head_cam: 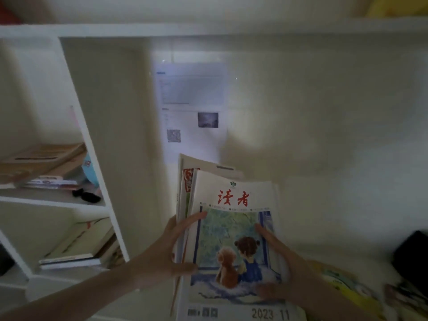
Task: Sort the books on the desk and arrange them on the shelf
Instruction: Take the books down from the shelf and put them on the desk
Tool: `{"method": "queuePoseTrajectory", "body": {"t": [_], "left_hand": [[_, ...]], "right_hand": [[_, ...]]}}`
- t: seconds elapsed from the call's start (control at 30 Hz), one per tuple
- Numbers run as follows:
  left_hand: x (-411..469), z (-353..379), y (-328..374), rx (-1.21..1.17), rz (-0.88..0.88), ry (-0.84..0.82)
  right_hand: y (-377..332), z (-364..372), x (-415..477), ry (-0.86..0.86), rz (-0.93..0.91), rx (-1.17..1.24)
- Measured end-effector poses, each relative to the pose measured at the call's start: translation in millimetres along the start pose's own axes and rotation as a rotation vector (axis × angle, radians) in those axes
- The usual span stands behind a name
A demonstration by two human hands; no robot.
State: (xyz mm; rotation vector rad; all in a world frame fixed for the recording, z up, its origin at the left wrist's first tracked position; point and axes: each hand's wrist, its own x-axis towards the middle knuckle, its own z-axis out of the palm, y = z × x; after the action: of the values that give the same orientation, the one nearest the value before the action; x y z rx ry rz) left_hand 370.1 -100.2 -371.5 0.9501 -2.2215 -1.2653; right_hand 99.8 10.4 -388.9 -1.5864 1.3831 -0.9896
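**Both hands hold a magazine stack beside the shelf**

The stack of magazines (231, 200) is held upright-facing in front of the wall, just right of the white shelf (92, 140). The left hand (166, 256) grips its left edge, fingers (196, 216) curled over the cover. The right hand (294, 269) clasps the right edge, thumb and forefinger on the cover. More books (76, 249) lie flat in the shelf's compartments, and a yellow booklet (342, 281) lies on the desk (347, 253).
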Motion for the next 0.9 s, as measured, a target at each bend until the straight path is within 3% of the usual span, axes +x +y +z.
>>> {"method": "queuePoseTrajectory", "body": {"t": [0.27,0.43,0.9], "left_hand": [[63.6,81.4,-70.5,-0.082,-0.078,-0.170],[88.1,118.8,-105.8,-0.061,-0.144,-0.239],[111.7,131.8,-167.4,0.032,-0.312,-0.366]], "right_hand": [[106.4,-12.7,-14.2,0.035,0.233,0.070],[163.8,-9.1,-19.0,0.031,0.289,0.145],[220.5,22.0,7.9,-0.071,0.402,0.142]]}}
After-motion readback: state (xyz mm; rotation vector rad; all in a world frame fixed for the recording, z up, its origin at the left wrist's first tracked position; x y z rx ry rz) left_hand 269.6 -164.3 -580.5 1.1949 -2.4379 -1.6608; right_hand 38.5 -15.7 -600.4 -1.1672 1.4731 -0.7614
